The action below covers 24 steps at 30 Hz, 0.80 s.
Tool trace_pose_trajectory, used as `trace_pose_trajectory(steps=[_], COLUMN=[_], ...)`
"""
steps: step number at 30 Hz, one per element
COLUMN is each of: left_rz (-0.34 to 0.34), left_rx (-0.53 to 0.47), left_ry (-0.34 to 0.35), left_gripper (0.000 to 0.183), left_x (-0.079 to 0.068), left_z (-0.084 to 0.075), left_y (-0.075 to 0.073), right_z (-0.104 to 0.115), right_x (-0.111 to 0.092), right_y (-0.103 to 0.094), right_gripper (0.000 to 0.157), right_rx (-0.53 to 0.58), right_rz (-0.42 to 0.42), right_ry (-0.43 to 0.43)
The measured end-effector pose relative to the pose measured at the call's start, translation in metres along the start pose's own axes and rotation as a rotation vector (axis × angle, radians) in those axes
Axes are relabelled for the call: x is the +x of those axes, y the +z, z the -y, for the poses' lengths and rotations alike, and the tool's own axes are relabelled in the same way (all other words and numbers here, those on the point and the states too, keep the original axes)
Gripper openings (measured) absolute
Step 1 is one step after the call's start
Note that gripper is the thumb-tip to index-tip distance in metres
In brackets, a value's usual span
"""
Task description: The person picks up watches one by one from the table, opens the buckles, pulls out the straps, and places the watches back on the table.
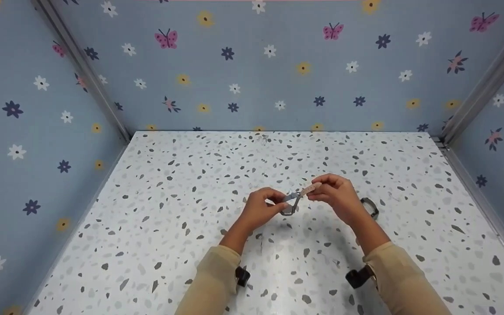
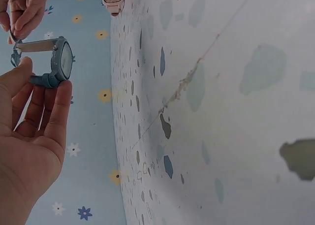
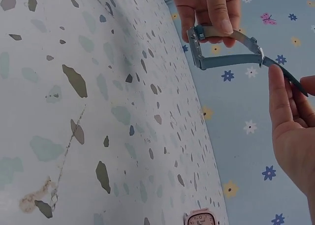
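Both hands hold a blue wristwatch above the table, its strap bent into a loop. My left hand grips it by the strap close to the case, fingers beneath and thumb on top. My right hand pinches the free end of the strap, with its pale inner side turned up in the head view. In the right wrist view one strap half runs through the metal buckle, and its pointed tip reaches my right fingers.
A second watch lies on the speckled table just right of my right forearm; the wrist views show this watch as pink. Blue flowered panels close off the back and both sides.
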<state>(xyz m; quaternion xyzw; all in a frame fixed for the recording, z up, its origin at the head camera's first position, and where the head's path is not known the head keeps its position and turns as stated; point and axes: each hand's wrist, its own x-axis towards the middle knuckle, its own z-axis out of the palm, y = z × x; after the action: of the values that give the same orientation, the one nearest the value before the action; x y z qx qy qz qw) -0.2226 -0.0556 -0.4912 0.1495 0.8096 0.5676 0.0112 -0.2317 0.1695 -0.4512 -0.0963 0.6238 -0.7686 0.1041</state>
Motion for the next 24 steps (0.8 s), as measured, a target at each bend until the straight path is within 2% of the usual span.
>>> trace_pose_trajectory(steps=[4,10,19,24], left_rz=[0.007,0.019,0.035,0.026], left_rx=[-0.024,0.003,0.051,0.036], left_ry=[0.006,0.003,0.011,0.021], left_gripper=[0.014,0.016,0.014,0.012], left_x=[-0.0008,-0.0012,-0.0009,-0.0002], left_z=[-0.0009,-0.0028,-0.0012,-0.0009], left_y=[0.0007,0.0013,-0.0001,-0.0015], right_z=[0.0021,0.0046,0.0065,0.0073], right_x=[-0.0002,-0.0002,0.0001,-0.0002], right_y=[0.0008,0.0035,0.006,0.0049], right_gripper=[0.021,0.02,0.018,0.019], right_rx=[0.036,0.073,0.064,-0.016], right_rz=[0.019,0.036,0.061,0.056], right_ry=[-0.01,-0.015,-0.03,-0.035])
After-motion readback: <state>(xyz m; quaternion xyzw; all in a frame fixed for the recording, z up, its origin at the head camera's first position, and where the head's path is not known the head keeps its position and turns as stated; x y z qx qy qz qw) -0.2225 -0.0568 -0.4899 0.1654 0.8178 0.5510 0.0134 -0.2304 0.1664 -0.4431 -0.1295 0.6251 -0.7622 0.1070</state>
